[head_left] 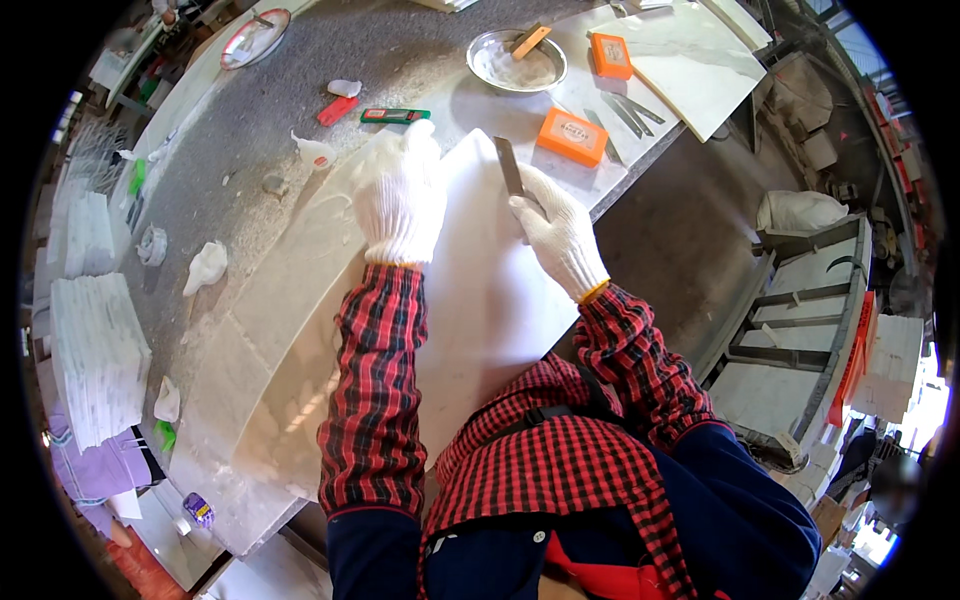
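Both my hands wear white knitted gloves. In my right hand (560,232) is a flat, narrow metal blade (508,166), held upright with its end past the fingers. Under it lies a smooth white slab (470,270) that runs toward my apron. My left hand (400,195) is over the slab's left edge, its fingers curled in; whatever they may hold is hidden. Just beyond it lies a green-and-black utility knife (395,116). Right of the blade is an orange box (572,137).
A metal bowl (486,78) of pale paste with a wooden-handled spatula (530,40) stands farther back. Loose metal blades (628,115) and a second orange box (611,56) lie at right. Stacked white tiles (98,350) are at left, near another person's lilac clothing (100,462).
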